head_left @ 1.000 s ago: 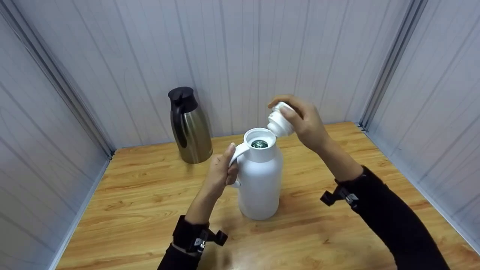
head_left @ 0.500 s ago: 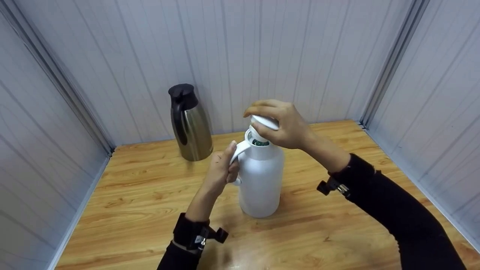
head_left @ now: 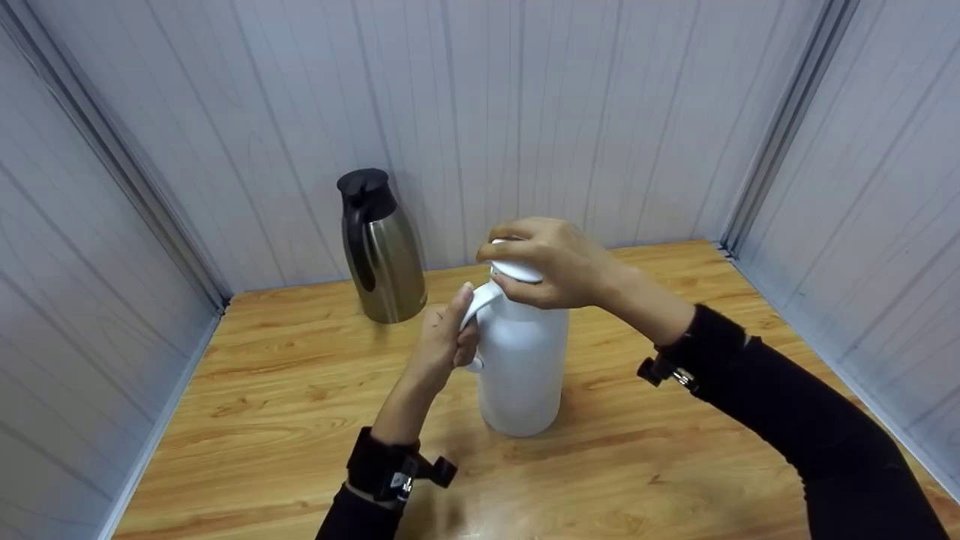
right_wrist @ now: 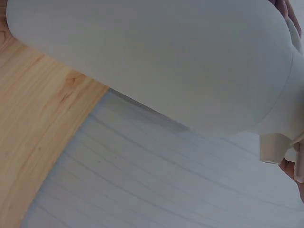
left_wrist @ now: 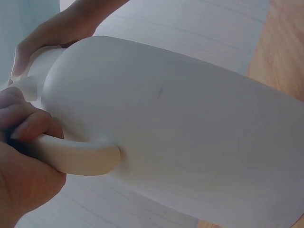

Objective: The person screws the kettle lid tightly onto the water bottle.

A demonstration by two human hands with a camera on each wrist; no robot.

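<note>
A white thermos jug (head_left: 522, 367) stands upright in the middle of the wooden table (head_left: 285, 405). My left hand (head_left: 442, 341) grips its white handle (head_left: 480, 298); the left wrist view shows my fingers (left_wrist: 26, 128) curled round the handle (left_wrist: 80, 159) beside the jug body (left_wrist: 190, 128). My right hand (head_left: 551, 262) grips the white lid (head_left: 517, 270), which sits on the jug's mouth. The right wrist view shows the jug body (right_wrist: 156, 61) close up and little of the hand.
A steel thermos jug (head_left: 381, 251) with a black lid and handle stands at the back left, near the wall. Grey panel walls (head_left: 600, 112) close the table on three sides. Bare wood lies in front of and to the right of the white jug.
My right hand carried the lid from above right of the jug down onto its mouth, covering the opening. The left hand kept its hold on the handle.
</note>
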